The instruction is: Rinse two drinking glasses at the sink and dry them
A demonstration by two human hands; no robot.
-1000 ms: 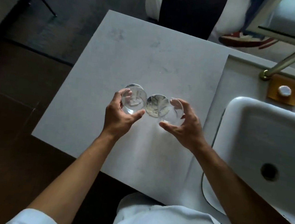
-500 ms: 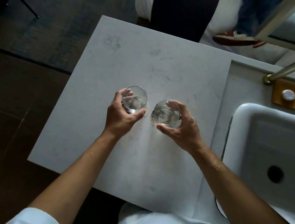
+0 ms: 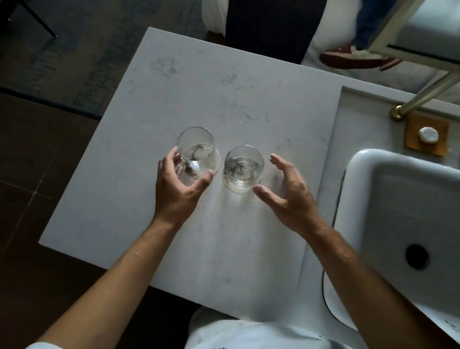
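**a:** ok so where are the hands rn?

**b:** left hand [image 3: 179,185] is curled round the left clear round drinking glass [image 3: 197,154], thumb on the near-right side, fingers on the far-left side. looks like it's touching the glass wall, can't tell how tight tho. forearm comes up from the bottom left w/ a white sleeve at the edge.

**a:** and the right?

**b:** right hand [image 3: 288,192] is off its glass. fingers spread and slightly bent in a c shape, thumb near the base of the right clear round drinking glass [image 3: 242,170], fingertips out past its right side. small gap all round, holding nothing.

**a:** where are the glasses sitting?

**b:** both upright on the pale grey marbled stone countertop [image 3: 230,96], around the middle, just beside each other w/ a slim gap btwn them. bit of liquid or wet shine in the bottoms, hard to say which.

**a:** edges? room to move?

**b:** lots of bare counter beyond the glasses and on the near side too. left edge of the slab drops off to a dark tiled floor [image 3: 14,183], well apart from the left glass. on the right the white ceramic sink basin [image 3: 362,169] w/ a dark drain hole [image 3: 417,256] is near the right hand. brass tap pipe [image 3: 425,90] and a small wooden square w/ a white knob [image 3: 428,134] behind the sink.
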